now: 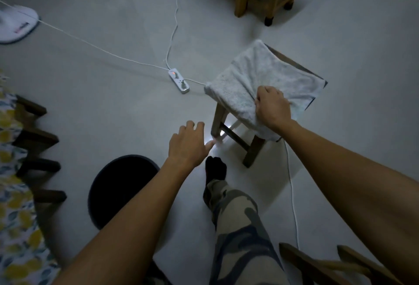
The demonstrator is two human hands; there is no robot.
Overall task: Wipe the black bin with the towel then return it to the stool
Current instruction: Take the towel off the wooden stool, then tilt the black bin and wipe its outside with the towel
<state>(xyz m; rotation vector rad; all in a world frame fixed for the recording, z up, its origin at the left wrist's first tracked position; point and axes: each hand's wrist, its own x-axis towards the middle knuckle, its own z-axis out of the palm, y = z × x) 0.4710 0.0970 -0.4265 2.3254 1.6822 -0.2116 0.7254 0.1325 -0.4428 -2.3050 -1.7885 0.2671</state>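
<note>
White towel (256,76) on stool (249,148), gripped by right hand (273,108).

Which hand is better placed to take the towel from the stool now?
The right hand: it already rests on the towel lying over the stool. The left hand hangs empty above the floor.
</note>
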